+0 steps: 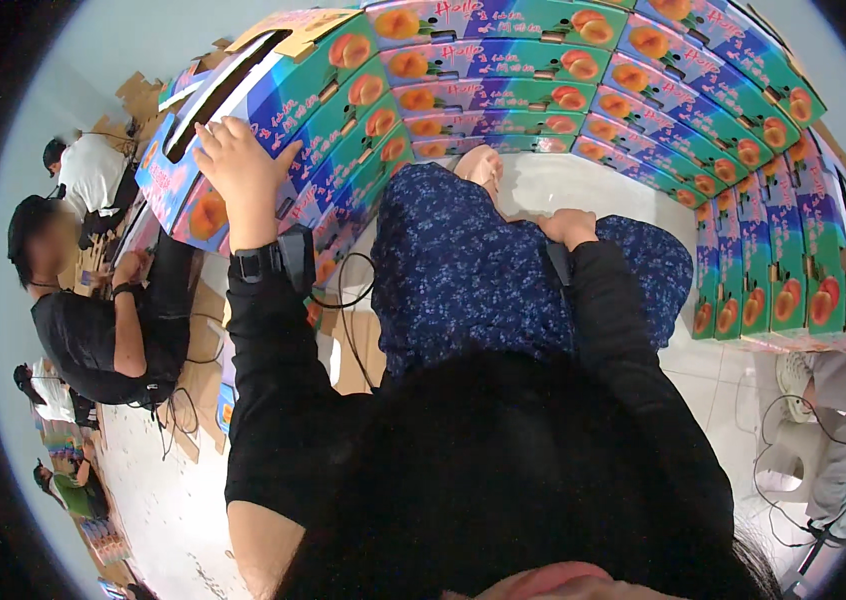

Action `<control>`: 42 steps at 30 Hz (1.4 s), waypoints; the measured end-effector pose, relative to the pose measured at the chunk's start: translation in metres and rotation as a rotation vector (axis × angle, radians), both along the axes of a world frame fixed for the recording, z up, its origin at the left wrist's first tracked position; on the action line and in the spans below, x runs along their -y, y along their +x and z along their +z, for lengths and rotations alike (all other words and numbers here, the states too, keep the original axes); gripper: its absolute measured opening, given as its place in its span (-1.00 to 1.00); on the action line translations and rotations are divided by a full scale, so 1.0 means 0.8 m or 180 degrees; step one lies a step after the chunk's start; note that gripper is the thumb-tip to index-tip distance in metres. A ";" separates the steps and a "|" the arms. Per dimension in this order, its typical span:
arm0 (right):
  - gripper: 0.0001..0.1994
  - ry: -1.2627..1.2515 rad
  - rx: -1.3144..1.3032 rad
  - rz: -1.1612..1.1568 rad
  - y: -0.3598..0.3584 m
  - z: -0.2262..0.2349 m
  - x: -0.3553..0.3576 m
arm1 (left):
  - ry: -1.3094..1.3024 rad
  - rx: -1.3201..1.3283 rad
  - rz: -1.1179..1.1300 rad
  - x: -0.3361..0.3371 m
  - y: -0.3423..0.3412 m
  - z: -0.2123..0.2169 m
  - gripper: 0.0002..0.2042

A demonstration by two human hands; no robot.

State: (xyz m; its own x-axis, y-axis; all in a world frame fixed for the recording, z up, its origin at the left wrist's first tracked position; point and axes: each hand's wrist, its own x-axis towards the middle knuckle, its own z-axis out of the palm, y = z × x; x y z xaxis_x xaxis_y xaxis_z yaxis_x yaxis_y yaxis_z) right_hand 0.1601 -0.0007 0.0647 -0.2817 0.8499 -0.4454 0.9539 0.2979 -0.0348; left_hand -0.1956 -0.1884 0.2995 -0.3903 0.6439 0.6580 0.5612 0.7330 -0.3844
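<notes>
My left hand (235, 170) lies spread on the top of a printed fruit carton (323, 98), the uppermost of the stack at my left. Its fingers reach toward a long dark slot (211, 102) in the carton's top. Blue, green and pink with peach pictures, the carton rests on others like it. My right hand (571, 228) sits on my lap, fingers curled against my dark blue patterned skirt (473, 275). What those fingers hold, if anything, is hidden.
Stacked peach cartons (493, 68) form a wall ahead, curving round to more cartons (783, 250) at the right. A black cable (348, 300) hangs by my left wrist. Several people work at the left, the nearest a seated person in black (93, 330). A white stool (788, 460) stands at right.
</notes>
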 end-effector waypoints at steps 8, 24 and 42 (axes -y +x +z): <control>-0.35 -0.0059 -0.0044 0.0118 0.003 -0.016 -0.005 | -0.0011 0.0041 0.0128 -0.004 0.006 0.003 -0.03; -0.34 -0.0112 -0.0080 -0.0001 -0.002 -0.018 -0.020 | 0.0153 -0.0170 -0.0263 -0.002 -0.004 -0.007 -0.06; -0.36 0.0306 0.0157 -0.0400 0.050 0.034 0.012 | 0.0254 0.0241 -0.0171 -0.001 -0.009 -0.008 -0.09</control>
State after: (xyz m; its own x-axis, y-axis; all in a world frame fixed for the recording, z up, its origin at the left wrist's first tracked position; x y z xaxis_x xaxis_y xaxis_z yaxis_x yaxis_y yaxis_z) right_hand 0.1999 -0.0104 0.0919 -0.1502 0.9164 -0.3709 0.9838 0.1758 0.0359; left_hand -0.2025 -0.1875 0.2935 -0.4070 0.6121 0.6780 0.6258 0.7276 -0.2811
